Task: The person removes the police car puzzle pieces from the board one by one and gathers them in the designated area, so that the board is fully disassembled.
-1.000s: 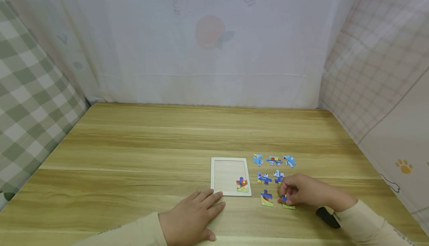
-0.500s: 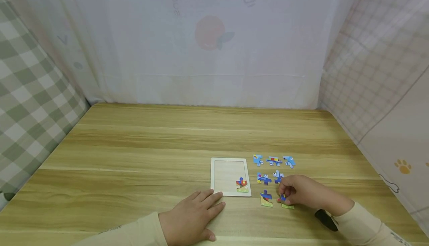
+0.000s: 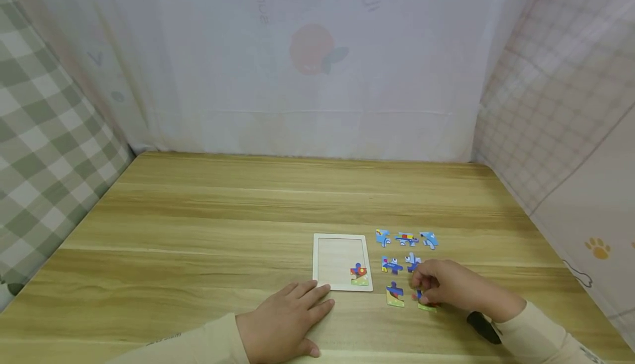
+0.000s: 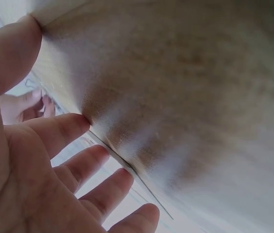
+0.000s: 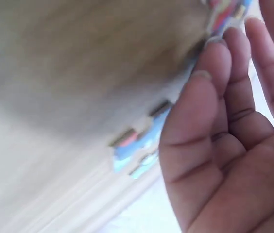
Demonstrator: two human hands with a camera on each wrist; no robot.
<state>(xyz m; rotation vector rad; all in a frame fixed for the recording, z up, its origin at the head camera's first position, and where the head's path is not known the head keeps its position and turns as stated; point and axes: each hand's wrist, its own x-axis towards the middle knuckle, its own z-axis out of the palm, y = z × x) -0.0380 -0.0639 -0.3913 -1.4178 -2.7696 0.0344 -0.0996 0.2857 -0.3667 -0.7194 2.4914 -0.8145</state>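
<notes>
A white-rimmed puzzle frame point(image 3: 316, 262) lies on the wooden table, with one red, blue and green puzzle piece point(image 3: 360, 280) in its lower right corner. My left hand point(image 3: 285, 320) lies flat, fingers spread, its fingertips at the frame's lower left edge. To the right of the frame, loose pieces lie in rough rows. My right hand point(image 3: 448, 287) pinches the lower right loose puzzle piece point(image 3: 426, 307) at the table surface and hides part of it. In the right wrist view, the thumb and index finger come close together; the grip itself is partly hidden.
Blue pieces form the far row, including an end piece point(image 3: 429, 239). Nearer are a police-marked piece point(image 3: 391, 265) and a yellow-green piece point(image 3: 394, 296). A dark object point(image 3: 482, 326) lies by the right wrist. Curtains border the table point(image 3: 198, 215).
The lower right piece shifts slightly left, then slightly back right and nearer, together with my right hand. My left hand and the puzzle frame stay in place.
</notes>
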